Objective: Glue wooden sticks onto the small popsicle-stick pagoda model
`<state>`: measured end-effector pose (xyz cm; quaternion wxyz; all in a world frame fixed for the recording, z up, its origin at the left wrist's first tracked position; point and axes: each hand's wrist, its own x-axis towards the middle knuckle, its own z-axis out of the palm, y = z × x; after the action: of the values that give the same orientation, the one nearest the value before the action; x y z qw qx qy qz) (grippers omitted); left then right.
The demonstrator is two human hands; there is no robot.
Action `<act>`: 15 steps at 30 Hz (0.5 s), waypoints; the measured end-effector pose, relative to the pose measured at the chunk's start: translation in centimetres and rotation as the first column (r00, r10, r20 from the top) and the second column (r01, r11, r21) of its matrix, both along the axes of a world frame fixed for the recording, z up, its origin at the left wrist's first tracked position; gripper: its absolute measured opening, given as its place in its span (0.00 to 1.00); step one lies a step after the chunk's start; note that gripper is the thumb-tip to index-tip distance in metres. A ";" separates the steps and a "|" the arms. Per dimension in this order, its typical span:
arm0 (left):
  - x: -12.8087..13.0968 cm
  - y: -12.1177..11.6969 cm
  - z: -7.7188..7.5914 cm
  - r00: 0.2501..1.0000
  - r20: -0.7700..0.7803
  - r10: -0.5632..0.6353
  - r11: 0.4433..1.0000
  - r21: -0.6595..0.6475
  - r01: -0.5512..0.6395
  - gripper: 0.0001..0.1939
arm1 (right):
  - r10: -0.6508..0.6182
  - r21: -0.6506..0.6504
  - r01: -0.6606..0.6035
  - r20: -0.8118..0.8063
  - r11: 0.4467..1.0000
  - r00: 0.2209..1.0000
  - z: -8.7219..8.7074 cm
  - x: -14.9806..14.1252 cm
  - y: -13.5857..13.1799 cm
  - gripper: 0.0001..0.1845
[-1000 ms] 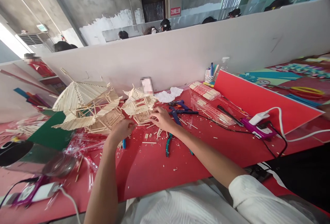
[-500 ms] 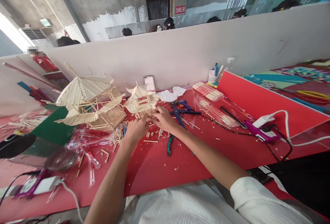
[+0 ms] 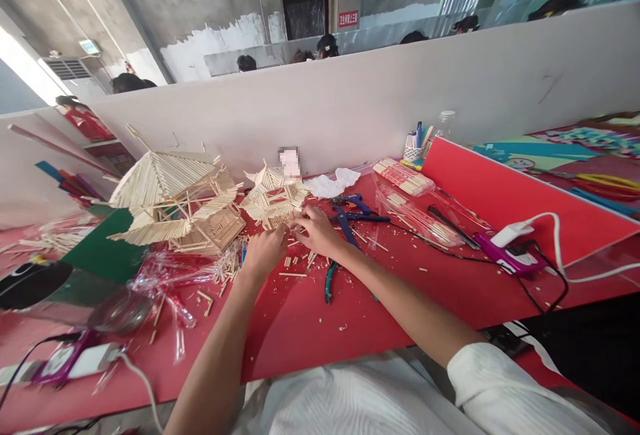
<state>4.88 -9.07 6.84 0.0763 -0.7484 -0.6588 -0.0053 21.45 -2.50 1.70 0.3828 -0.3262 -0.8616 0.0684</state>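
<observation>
Close together at the middle of the table, my left hand (image 3: 265, 249) and my right hand (image 3: 315, 229) are both closed, fingertips almost meeting. What they pinch, if anything, is too small and hidden to name. Just beyond them stands a small pavilion model (image 3: 278, 198) built of thin wooden sticks; whether my fingers touch its near edge I cannot tell. A larger stick pavilion model (image 3: 175, 205) with a pointed roof is to the left. Pliers with blue handles (image 3: 345, 225) lie beside my right wrist, partly under the forearm, near a teal-handled tool (image 3: 329, 281).
Stick offcuts (image 3: 295, 273) litter the red table (image 3: 320, 341). Crumpled plastic wrap (image 3: 170, 271) and a clear bottle (image 3: 75, 295) lie left. Packs of sticks (image 3: 405, 178), a black cable, a purple power strip (image 3: 510, 255) and a red board (image 3: 525, 201) are right. A white partition (image 3: 350, 108) stands behind.
Both hands stay in almost the same place, with only a very slight shift of the fingers. The models and tools have not moved.
</observation>
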 end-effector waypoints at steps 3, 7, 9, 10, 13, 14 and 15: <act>0.0 0.0 0.1 1.000 0.006 0.016 1.000 -0.003 -0.016 0.19 | -0.009 0.012 0.009 0.013 1.000 1.000 0.1 0.0 0.0 0.04; 0.0 0.0 0.0 1.000 0.018 0.010 1.000 0.000 -0.010 0.19 | -0.005 0.025 0.005 0.038 1.000 0.999 0.1 0.0 0.0 0.04; 0.0 0.0 -0.1 1.000 0.019 0.003 1.000 0.008 -0.003 0.18 | -0.004 0.026 0.002 0.046 1.000 0.999 0.1 0.0 0.0 0.05; 0.0 0.0 -0.1 1.000 0.015 0.002 1.000 0.011 -0.002 0.18 | -0.003 0.027 0.002 0.047 1.000 0.999 0.1 0.0 0.0 0.05; 0.0 0.0 -0.5 1.000 -0.004 0.000 1.000 0.024 0.000 0.18 | -0.006 0.032 0.004 0.045 0.999 0.999 0.0 0.0 0.0 0.06; 0.0 0.0 -0.6 1.000 -0.007 -0.006 0.999 0.033 0.006 0.18 | -0.009 0.037 0.008 0.045 0.999 0.999 0.0 0.0 0.0 0.06; 0.0 0.1 -0.7 1.000 -0.009 -0.012 0.999 0.040 0.012 0.18 | -0.013 0.042 0.011 0.046 0.999 0.999 0.0 0.0 0.0 0.06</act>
<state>4.88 -9.01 6.10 0.0941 -0.7506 -0.6538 -0.0156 21.47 -2.49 1.73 0.3697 -0.3250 -0.8695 0.0405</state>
